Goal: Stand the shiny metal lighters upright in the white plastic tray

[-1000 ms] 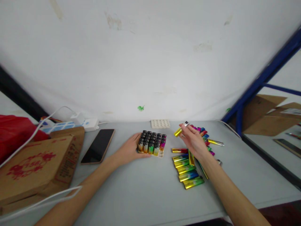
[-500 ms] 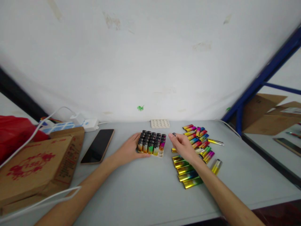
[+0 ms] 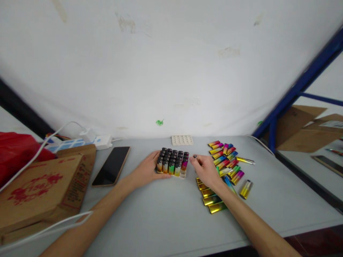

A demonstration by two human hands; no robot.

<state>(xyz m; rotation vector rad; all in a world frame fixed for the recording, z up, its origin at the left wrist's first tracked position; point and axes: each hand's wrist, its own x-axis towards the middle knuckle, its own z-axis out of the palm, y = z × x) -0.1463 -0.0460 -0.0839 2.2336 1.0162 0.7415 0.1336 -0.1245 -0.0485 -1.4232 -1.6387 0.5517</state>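
My left hand (image 3: pixel 147 167) grips the left side of a white tray (image 3: pixel 183 175), its thumb along the front edge. Several black-topped lighters (image 3: pixel 171 167) stand upright in rows in the tray, and its front right corner is bare. Just right of the tray, my right hand (image 3: pixel 205 169) is closed on a lighter (image 3: pixel 195 156); only its dark top end shows above the fingers. Shiny multicoloured metallic sleeves (image 3: pixel 222 157) lie in a loose pile behind and right of that hand. More gold and green ones (image 3: pixel 214 203) lie fanned out below it.
A second white tray with pockets (image 3: pixel 182 140) lies against the wall. To the left are a phone (image 3: pixel 111 166), a cardboard box (image 3: pixel 45 189), a power strip (image 3: pixel 103 142) and a white cable (image 3: pixel 53 228). A blue metal frame (image 3: pixel 273 125) rises at the right.
My right hand has moved slightly left and down, bringing the lighter nearer the tray. My left hand and the tray stay in place.
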